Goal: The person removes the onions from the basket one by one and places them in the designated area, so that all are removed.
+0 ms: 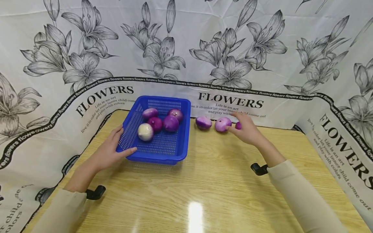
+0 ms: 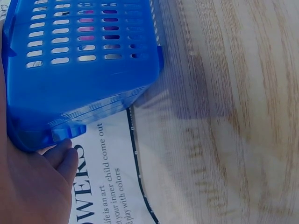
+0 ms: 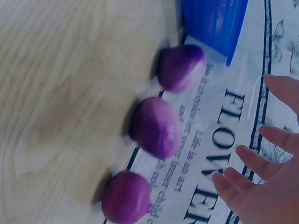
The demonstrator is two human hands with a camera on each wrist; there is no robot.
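My left hand (image 1: 105,154) holds the blue plastic basket (image 1: 158,158) by its left side, thumb over the front-left corner of the rim. In the left wrist view, curled fingertips (image 2: 69,158) show at the rim beside the slotted wall. Several onions lie inside the basket: a whitish one (image 1: 145,132) in front and purple ones (image 1: 171,123) behind it. My right hand (image 1: 247,130) hovers with spread fingers by the row of three purple onions right of the basket. These are a left onion (image 3: 182,68), a middle one (image 3: 156,127) and a right one (image 3: 126,197), partly hidden in the head view.
The wooden table (image 1: 204,181) runs up to a white flower-printed cloth (image 1: 180,55) that hangs behind and on both sides. The onion row lies along the table's back edge, close to the cloth. Black wrist mounts (image 1: 95,193) sit at both sleeves.
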